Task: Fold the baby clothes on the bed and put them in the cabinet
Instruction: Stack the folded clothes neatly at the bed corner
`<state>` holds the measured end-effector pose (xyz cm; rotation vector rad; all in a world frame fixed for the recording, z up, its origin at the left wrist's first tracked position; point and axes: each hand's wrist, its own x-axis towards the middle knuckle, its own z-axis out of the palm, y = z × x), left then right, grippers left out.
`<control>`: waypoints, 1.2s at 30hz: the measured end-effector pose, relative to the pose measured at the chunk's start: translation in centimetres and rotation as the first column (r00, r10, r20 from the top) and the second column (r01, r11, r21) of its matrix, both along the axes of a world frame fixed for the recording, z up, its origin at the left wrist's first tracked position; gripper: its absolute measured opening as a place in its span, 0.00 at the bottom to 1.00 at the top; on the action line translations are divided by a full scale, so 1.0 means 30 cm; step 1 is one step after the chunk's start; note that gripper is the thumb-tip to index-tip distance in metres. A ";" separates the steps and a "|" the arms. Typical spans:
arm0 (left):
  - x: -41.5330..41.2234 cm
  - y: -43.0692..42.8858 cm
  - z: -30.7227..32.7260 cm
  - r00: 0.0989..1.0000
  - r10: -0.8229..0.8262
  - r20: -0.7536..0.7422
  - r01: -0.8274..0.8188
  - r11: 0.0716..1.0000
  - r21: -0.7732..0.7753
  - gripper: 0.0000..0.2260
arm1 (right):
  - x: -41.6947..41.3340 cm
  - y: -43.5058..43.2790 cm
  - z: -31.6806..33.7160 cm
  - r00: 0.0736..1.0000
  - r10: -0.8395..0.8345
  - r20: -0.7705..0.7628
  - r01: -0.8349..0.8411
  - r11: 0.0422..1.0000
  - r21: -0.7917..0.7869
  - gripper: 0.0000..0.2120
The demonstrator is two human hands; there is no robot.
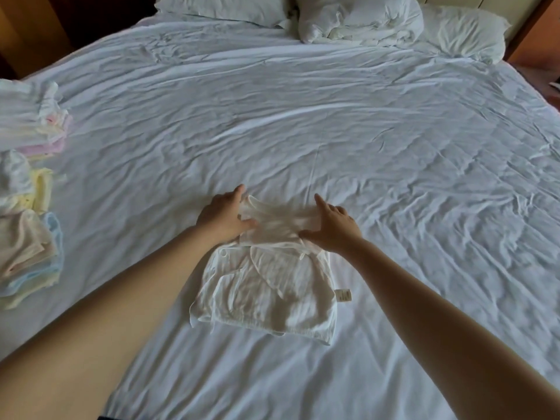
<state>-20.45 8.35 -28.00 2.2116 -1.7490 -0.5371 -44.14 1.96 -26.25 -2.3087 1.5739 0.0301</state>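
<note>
A small white baby garment (266,286) lies flat on the white bed sheet (333,140), near the front middle of the bed. Its sleeves are folded in across the top, and a tag sticks out at its right edge. My left hand (224,216) holds the garment's upper left corner, thumb pressing on the folded part. My right hand (333,225) rests on the upper right corner with its fingers stretched out over the cloth.
Two stacks of folded pastel baby clothes sit at the bed's left edge, the far stack (33,122) and the near stack (27,237). White pillows (357,19) line the head of the bed. A wooden surface (539,40) shows at the far right.
</note>
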 end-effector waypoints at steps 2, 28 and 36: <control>0.020 -0.034 0.005 0.999 0.036 -0.021 -0.035 0.999 0.028 0.39 | 0.010 -0.041 0.022 1.000 -0.019 -0.022 0.020 0.999 0.046 0.50; 0.009 0.293 0.109 0.996 -0.079 0.038 0.088 0.889 -0.449 0.07 | -0.077 0.180 0.152 0.960 0.152 0.233 -0.065 0.937 -0.343 0.04; -0.046 0.461 0.041 0.931 -0.230 0.283 0.335 0.848 -0.411 0.09 | -0.166 0.373 0.071 0.925 0.369 0.085 -0.284 0.824 -0.490 0.09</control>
